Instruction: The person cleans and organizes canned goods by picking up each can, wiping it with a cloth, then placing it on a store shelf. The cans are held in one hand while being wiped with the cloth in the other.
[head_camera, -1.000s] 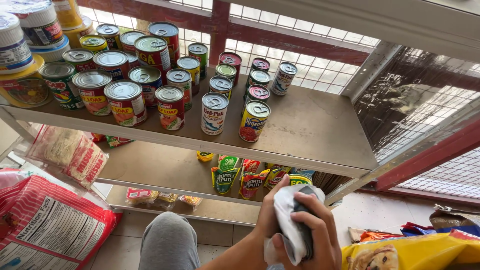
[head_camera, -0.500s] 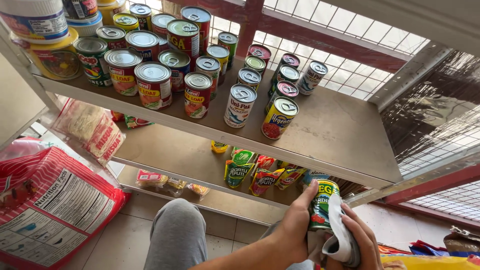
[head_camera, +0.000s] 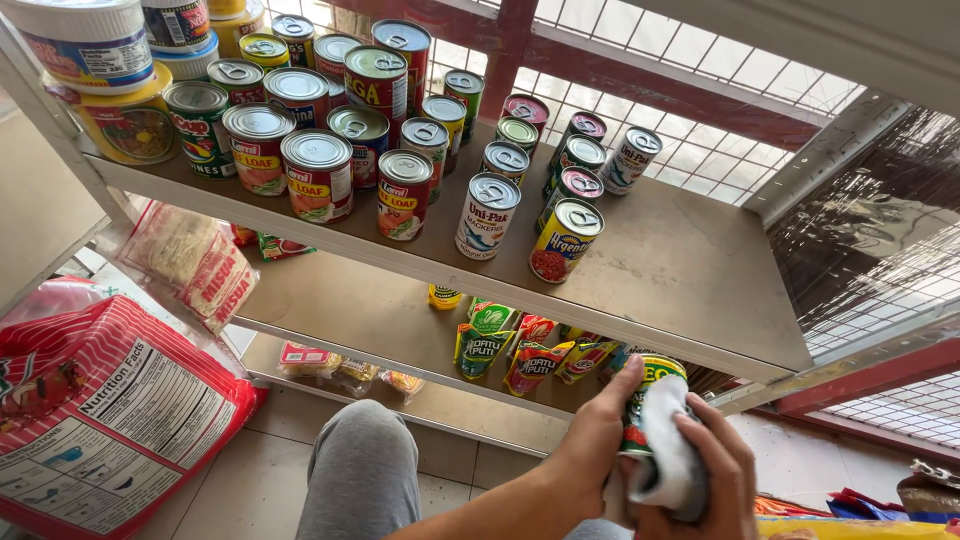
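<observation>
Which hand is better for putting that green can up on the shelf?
Probably the left hand: it already grips the green can and sits nearer the shelf. The right hand is busy holding the white cloth against the can.

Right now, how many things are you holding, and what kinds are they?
green can, in the left hand: 1
white cloth, in the right hand: 1
Total: 2
</observation>
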